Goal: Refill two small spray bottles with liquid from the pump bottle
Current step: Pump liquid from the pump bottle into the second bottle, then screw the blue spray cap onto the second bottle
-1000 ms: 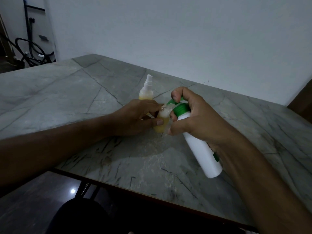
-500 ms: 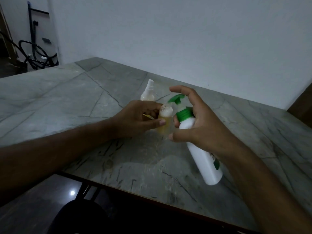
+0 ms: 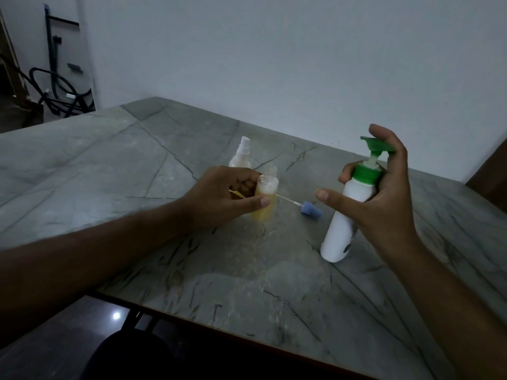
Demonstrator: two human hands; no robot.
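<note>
marble table (image 3: 109, 165) by white wall (image 3: 274, 50); left hand (image 3: 219, 197) grips open bottle (image 3: 266, 197), right hand (image 3: 384, 193) pump bottle (image 3: 345, 215).

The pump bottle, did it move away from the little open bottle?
Yes. The pump bottle went right and up, away from the open bottle on the table; its nozzle no longer sits over the mouth.

A grey veined stone table (image 3: 115, 165) stands against a plain pale wall (image 3: 274, 50). Black cables (image 3: 52, 89) hang in the dim far-left corner. The glossy dark floor (image 3: 68, 338) reflects a light spot.
</note>
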